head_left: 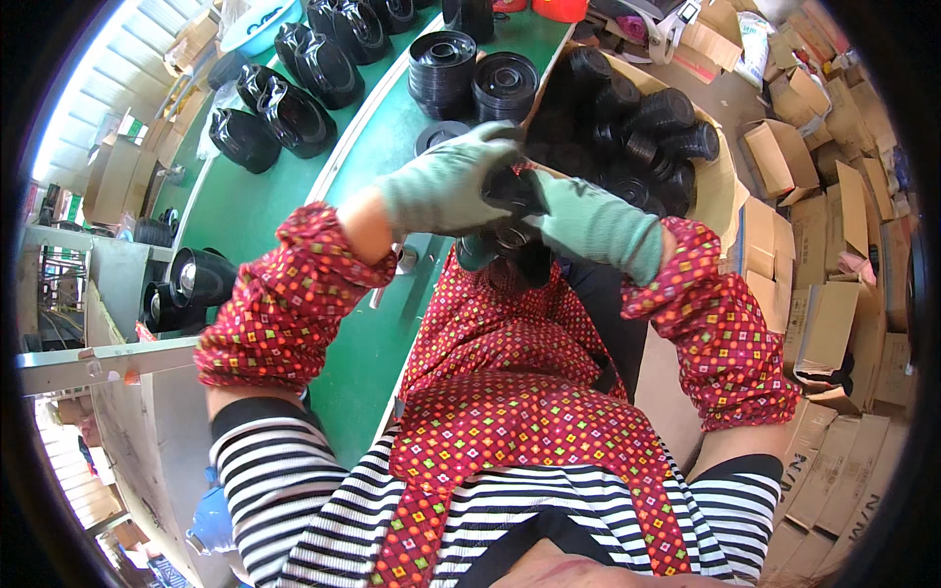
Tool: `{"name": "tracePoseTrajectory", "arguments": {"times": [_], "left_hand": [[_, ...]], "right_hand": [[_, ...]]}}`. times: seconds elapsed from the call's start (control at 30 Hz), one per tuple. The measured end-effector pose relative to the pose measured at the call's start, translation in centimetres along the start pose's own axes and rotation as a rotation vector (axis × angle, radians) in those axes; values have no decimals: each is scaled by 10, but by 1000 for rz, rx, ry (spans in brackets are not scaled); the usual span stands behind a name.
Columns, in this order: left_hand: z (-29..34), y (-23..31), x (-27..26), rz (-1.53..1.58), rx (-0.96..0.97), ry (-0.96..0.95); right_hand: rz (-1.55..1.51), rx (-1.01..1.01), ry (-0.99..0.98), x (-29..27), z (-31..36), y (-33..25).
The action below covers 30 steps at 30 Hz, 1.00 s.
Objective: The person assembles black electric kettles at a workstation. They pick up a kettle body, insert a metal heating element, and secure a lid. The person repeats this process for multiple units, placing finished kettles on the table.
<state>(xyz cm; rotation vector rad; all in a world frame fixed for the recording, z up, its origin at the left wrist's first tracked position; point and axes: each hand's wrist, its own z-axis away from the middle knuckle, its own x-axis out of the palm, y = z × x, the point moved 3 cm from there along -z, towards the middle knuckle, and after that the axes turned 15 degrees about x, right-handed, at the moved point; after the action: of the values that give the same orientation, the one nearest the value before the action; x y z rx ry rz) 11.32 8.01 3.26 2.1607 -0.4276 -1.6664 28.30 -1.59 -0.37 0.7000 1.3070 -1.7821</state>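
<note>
My left hand, in a grey-green work glove, curls around one side of a black plastic part held in front of my apron. On its other side, my right hand, gloved the same way, closes on the part too. The fingers hide much of its shape. More dark, shiny pieces show just below the hands; I cannot tell whether they belong to it. Beyond the left hand, a flat black disc lies on the green table, near two stacks of round black bases.
Glossy black jug-shaped housings stand in rows along the green table, with a light blue basin behind. To the right, a large carton holds many ribbed black round parts. Cardboard boxes crowd the right side.
</note>
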Motion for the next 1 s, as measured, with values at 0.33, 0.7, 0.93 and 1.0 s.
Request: {"name": "tracePoseTrajectory", "arguments": {"times": [0.33, 0.7, 0.93, 1.0], "left_hand": [[158, -43, 185, -234, -166, 418], [78, 31, 83, 633, -266, 963], [16, 27, 98, 304, 38, 407], [13, 20, 111, 493, -58, 396]], "right_hand": [[88, -346, 332, -2, 35, 36], [-472, 502, -409, 43, 82, 96], [-320, -214, 514, 5, 57, 72], [-509, -199, 420, 30, 46, 61]]}}
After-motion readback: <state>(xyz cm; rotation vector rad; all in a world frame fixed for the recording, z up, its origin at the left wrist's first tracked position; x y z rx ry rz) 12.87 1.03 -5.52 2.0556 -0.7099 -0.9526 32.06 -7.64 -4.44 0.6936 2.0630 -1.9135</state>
